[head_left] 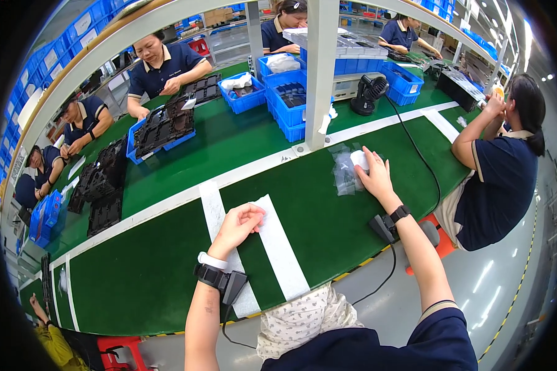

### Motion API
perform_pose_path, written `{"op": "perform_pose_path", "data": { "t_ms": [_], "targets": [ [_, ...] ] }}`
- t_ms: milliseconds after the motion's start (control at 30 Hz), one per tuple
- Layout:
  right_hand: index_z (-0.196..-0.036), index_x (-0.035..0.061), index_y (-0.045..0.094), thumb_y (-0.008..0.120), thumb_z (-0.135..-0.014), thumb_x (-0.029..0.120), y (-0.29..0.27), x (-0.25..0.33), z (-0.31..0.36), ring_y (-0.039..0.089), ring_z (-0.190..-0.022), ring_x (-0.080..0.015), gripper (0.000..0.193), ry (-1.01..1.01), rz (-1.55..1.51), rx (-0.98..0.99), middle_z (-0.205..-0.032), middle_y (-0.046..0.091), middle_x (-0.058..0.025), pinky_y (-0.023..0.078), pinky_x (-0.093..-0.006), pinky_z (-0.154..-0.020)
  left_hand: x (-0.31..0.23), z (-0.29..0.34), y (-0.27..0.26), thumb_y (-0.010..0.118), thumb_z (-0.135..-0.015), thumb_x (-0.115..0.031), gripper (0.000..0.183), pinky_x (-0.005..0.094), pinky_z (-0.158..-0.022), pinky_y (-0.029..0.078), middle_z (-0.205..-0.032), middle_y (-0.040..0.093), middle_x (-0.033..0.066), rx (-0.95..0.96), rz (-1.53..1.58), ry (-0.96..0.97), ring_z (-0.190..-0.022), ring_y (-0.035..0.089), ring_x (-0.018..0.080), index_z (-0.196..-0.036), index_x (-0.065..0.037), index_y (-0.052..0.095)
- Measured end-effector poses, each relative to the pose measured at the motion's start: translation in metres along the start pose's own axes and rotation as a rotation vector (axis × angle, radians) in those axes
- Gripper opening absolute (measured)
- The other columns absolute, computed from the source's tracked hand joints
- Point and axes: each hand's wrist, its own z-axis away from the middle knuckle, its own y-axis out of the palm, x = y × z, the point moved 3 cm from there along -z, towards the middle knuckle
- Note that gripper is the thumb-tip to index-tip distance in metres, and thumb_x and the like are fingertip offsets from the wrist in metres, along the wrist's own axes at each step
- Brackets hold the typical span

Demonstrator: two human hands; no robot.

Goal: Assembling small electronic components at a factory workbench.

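My left hand (244, 224) is over the near green work surface, beside a white strip (281, 247). Its thumb and fingers are pinched together; whatever they hold, if anything, is hidden. Further right, my right hand (375, 175) has its thumb and index finger on either side of a small white rounded piece (358, 160), seemingly gripping it, while the other fingers stretch out. Below this piece lie several thin clear plastic pieces (345, 175), overlapping each other. A second white strip (214, 213) runs just left of my left hand.
A white post (320, 80) rises beyond my hands. A black fan (369, 94) stands behind, its cable (418, 148) crossing the surface. Blue bins (288, 102) and black molded trays (161, 130) occupy the far side. Co-workers sit around; one person (501, 167) is close at right.
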Motion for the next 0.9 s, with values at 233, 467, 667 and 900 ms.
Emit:
{"op": "perform_pose_path", "data": {
  "t_ms": [233,467,667,900],
  "targets": [
    [-0.118,0.0097,0.04,0.053,-0.077,0.02,-0.004,-0.001,-0.001,0.038,-0.115,-0.0295,0.044,0.025,-0.091,-0.011,-0.112,0.051,-0.0133,0.018,-0.0531,-0.097,0.0,0.0,0.001,0.052,-0.081,-0.011,0.015,0.0204,-0.058,0.045,-0.076,0.057,0.0036,-0.002,0.007,0.002,-0.067,0.054,0.008,-0.091,0.0,0.056],
    [-0.11,0.0086,0.048,0.053,-0.078,0.022,-0.003,-0.008,-0.006,0.036,-0.116,-0.0316,0.036,0.006,-0.145,-0.065,-0.112,0.051,-0.0123,0.019,-0.0519,-0.097,0.001,-0.001,0.001,0.053,-0.082,-0.011,0.015,0.0201,-0.058,0.045,-0.075,0.056,0.0035,0.0,0.019,0.02,-0.065,0.053,0.0078,-0.09,0.001,0.056],
    [-0.115,0.0086,0.048,0.06,-0.068,0.047,-0.006,0.004,0.001,0.021,-0.123,-0.0363,0.062,0.095,0.12,-0.052,-0.126,0.033,-0.0251,0.015,-0.0537,-0.098,0.001,0.0,0.0,0.053,-0.082,-0.012,0.016,0.0201,-0.058,0.045,-0.074,0.056,0.0034,-0.005,0.016,0.003,-0.065,0.053,0.0076,-0.09,0.001,0.056],
    [-0.107,0.0109,0.055,0.06,-0.07,0.044,-0.005,0.004,0.001,0.023,-0.122,-0.0372,0.05,0.113,0.085,-0.024,-0.125,0.035,-0.0242,0.016,-0.0532,-0.098,-0.002,0.001,0.001,0.052,-0.082,-0.012,0.016,0.0207,-0.058,0.045,-0.077,0.056,0.0039,-0.004,-0.004,-0.02,-0.067,0.054,0.0082,-0.091,0.001,0.055]
  ]
}}
